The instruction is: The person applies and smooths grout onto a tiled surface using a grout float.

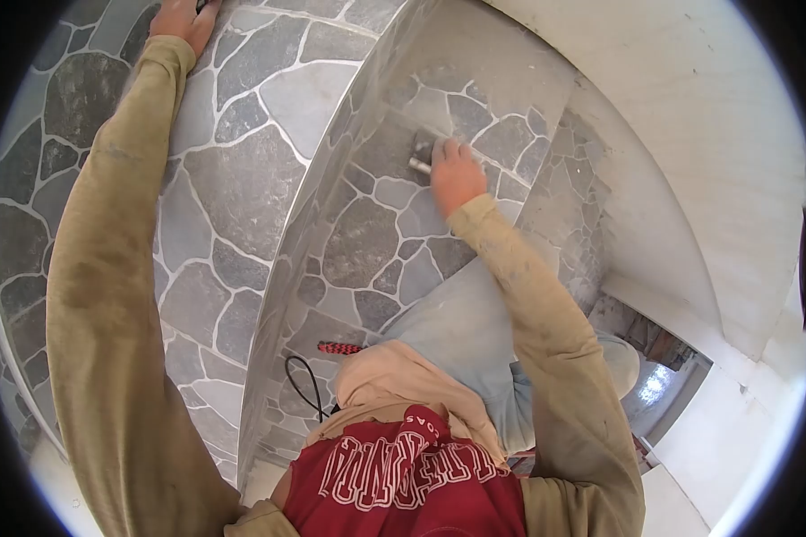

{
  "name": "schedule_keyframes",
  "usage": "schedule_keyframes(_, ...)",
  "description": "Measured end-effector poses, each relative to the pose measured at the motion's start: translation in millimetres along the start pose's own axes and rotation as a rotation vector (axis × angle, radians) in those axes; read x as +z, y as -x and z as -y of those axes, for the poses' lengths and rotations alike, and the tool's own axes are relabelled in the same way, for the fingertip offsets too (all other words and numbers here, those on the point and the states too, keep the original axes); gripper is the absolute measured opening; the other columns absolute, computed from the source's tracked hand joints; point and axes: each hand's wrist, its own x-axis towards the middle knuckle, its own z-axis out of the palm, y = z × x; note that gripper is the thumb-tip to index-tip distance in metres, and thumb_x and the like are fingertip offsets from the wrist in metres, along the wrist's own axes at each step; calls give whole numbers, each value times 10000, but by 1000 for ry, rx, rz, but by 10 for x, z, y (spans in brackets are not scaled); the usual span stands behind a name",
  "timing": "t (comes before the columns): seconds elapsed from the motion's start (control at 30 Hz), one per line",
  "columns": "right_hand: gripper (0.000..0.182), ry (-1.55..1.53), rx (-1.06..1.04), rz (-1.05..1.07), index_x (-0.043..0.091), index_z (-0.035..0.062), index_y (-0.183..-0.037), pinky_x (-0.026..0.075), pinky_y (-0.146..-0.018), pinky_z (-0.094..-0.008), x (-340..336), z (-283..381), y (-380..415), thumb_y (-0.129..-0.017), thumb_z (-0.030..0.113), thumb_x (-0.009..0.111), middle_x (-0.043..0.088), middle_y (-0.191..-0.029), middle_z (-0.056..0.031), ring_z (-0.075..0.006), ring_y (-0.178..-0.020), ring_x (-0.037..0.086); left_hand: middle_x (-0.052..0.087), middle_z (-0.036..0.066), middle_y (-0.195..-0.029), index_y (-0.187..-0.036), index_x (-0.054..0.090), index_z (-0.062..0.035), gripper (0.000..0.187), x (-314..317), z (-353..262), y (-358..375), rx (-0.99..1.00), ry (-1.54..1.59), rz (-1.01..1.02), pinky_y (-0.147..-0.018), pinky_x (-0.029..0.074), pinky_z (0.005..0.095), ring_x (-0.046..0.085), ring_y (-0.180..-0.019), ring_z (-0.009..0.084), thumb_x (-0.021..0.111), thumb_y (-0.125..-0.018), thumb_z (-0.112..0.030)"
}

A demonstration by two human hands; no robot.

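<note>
My right hand (pixel 458 175) is closed round a small hand tool (pixel 427 149) with a dark grey block-like body and a pale rounded end. It is held against the lower step (pixel 360 243), whose stone-pattern surface has pale joints and looks dusty around the tool. My left hand (pixel 181 23) is at the top edge of the view, over the upper step (pixel 246 192). Its fingers are bent and partly cut off by the frame. Something small and dark shows beside them, too little of it to name.
A thin raised edge (pixel 282 234) divides the two steps. To the right curves a pale wall (pixel 690 116). By my knee lie a red-and-black braided cord (pixel 339 347) and a black cable loop (pixel 312 380). A recessed opening (pixel 658 358) is at lower right.
</note>
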Motion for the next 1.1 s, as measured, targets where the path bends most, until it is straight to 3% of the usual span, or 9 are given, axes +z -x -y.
schedule_keyframes(0.23, 274, -47, 43, 69, 641, 39, -1094, 521, -821, -399, -108, 12, -20, -870, 155, 533, 588, -1094, -101, -273, -1026, 587, 618, 178, -1306, -1222, 640, -76, 372, -27, -15, -1, -32, 29, -1, -1102, 391, 412, 538, -1260, 361, 553, -867, -144)
schedule_keyframes(0.3, 270, -34, -140, 70, 644, 41, -1087, 517, -820, -399, -48, 179, 98, -869, 153, 531, 595, -1078, -100, -281, -1021, 589, 615, 177, -1310, -1220, 641, -77, 370, -38, -29, -5, -27, -10, -8, -1101, 392, 414, 536, -1263, 360, 555, -865, -139)
schedule_keyframes(0.4, 259, -9, -100, -102, 643, 36, -1072, 513, -825, -400, 15, 170, 79, -866, 153, 537, 602, -1063, -99, -283, -1031, 585, 606, 176, -1324, -1219, 642, -80, 371, -30, -60, -43, -42, 41, -4, -1100, 394, 420, 531, -1269, 363, 560, -860, -125)
schedule_keyframes(0.53, 261, -51, 1, 22, 650, 39, -1071, 515, -815, -401, 9, 187, -136, -863, 154, 542, 603, -1045, -90, -283, -1024, 584, 594, 174, -1340, -1222, 639, -85, 378, 9, 25, -1, -15, -59, -26, -1087, 404, 424, 533, -1265, 365, 566, -852, -113)
schedule_keyframes(0.63, 249, -38, -163, -65, 656, 42, -1053, 517, -793, -397, 13, 268, -66, -861, 158, 547, 599, -1032, -78, -274, -1006, 586, 610, 178, -1295, -1205, 639, -80, 366, 3, 50, -16, 47, -1, -50, -1058, 424, 424, 553, -1228, 373, 567, -847, -112)
schedule_keyframes(0.7, 266, -26, 5, -78, 665, 33, -1064, 520, -774, -389, 40, 109, -302, -854, 159, 559, 601, -1027, -72, -269, -991, 591, 618, 183, -1266, -1188, 643, -77, 355, -5, 8, 0, 39, 33, -45, -1044, 433, 426, 559, -1209, 379, 571, -842, -114)
schedule_keyframes(0.93, 269, -21, -30, -94, 658, 32, -1067, 519, -780, -385, 45, 202, -253, -852, 161, 562, 602, -1025, -75, -262, -993, 593, 634, 189, -1215, -1149, 657, -71, 327, -27, 2, -29, 23, 25, -42, -1004, 453, 433, 572, -1165, 388, 571, -838, -124)
schedule_keyframes(1.0, 260, -41, -152, -146, 653, 34, -1063, 520, -784, -391, 128, 350, -89, -855, 157, 557, 603, -1028, -80, -269, -997, 594, 632, 188, -1227, -1154, 658, -70, 332, 13, 82, -36, 37, -23, -64, -1007, 452, 433, 573, -1168, 387, 570, -838, -122)
schedule_keyframes(1.1, 280, -64, 4, 17, 661, 30, -1083, 517, -811, -401, -40, 285, -336, -857, 155, 555, 610, -1062, -90, -280, -1008, 595, 632, 190, -1243, -1165, 659, -70, 343, -9, -15, -36, 13, 34, -30, -1022, 446, 433, 573, -1175, 384, 567, -838, -119)
